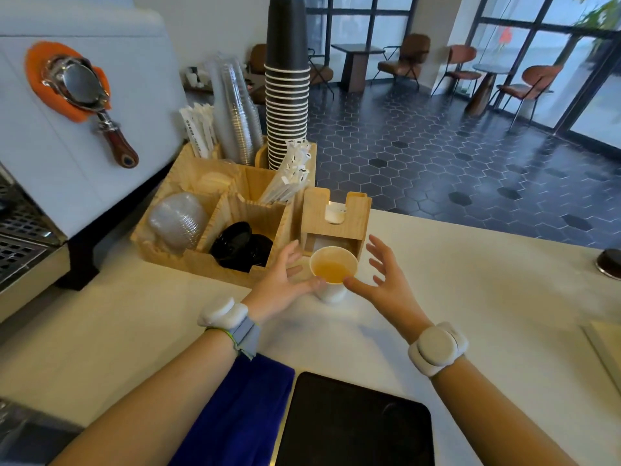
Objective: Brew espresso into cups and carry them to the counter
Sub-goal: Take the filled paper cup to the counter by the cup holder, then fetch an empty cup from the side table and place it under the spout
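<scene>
A portafilter (84, 95) lies on an orange cloth atop the white machine at far left. Next comes the wooden organiser (215, 210) with lids, straws and stacked cups. On the pale worktop (470, 297) stands a white paper cup (332, 274) holding amber liquid, just before a wooden napkin box (332, 216). The left hand (282, 284) and right hand (386, 280) flank it, fingers spread wide, only the thumb tips at its rim, gripping nothing.

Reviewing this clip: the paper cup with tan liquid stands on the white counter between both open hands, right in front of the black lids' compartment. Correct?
Not quite. In the head view the paper cup stands between the open left hand and right hand on the white counter, but in front of the wooden napkin holder, not the black lids.
</scene>
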The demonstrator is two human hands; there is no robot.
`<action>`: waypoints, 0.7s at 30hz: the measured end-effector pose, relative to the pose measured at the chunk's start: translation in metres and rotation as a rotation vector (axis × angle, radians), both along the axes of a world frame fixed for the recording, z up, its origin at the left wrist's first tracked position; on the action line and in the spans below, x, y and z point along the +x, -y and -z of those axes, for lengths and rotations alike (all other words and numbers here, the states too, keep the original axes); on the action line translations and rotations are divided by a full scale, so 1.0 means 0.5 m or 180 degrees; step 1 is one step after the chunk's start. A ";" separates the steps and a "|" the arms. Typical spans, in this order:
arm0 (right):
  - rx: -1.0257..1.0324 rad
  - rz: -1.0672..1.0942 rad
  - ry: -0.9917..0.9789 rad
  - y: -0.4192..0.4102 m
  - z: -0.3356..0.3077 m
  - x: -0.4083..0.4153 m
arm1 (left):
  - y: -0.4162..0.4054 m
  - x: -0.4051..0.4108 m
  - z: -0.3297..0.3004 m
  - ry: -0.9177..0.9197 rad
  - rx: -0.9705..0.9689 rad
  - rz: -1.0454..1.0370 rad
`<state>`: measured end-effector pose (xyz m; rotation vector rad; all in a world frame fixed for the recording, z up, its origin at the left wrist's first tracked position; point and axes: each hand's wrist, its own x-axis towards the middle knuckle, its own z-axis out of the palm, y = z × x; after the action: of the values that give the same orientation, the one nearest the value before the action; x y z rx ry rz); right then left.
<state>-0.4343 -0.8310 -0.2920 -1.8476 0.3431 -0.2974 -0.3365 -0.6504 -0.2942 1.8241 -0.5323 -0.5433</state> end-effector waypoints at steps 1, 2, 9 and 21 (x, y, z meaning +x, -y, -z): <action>0.0007 -0.0028 0.0076 -0.007 -0.014 -0.004 | -0.010 -0.005 -0.010 0.0006 -0.0110 -0.0042; 0.0015 -0.0099 0.0155 -0.017 -0.030 -0.006 | -0.024 -0.009 -0.020 0.0017 -0.0217 -0.0100; 0.0027 -0.0635 0.0512 -0.131 -0.105 0.009 | -0.173 -0.031 -0.089 0.0145 -0.0772 -0.0432; 0.0194 -0.1926 0.0696 -0.493 -0.171 0.094 | -0.555 -0.097 -0.170 0.0340 -0.1255 -0.1550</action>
<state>-0.3874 -0.5846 -0.2067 -1.7473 -0.3539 -0.0656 -0.3848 -0.3728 -0.2093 1.5311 -0.2269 -0.0052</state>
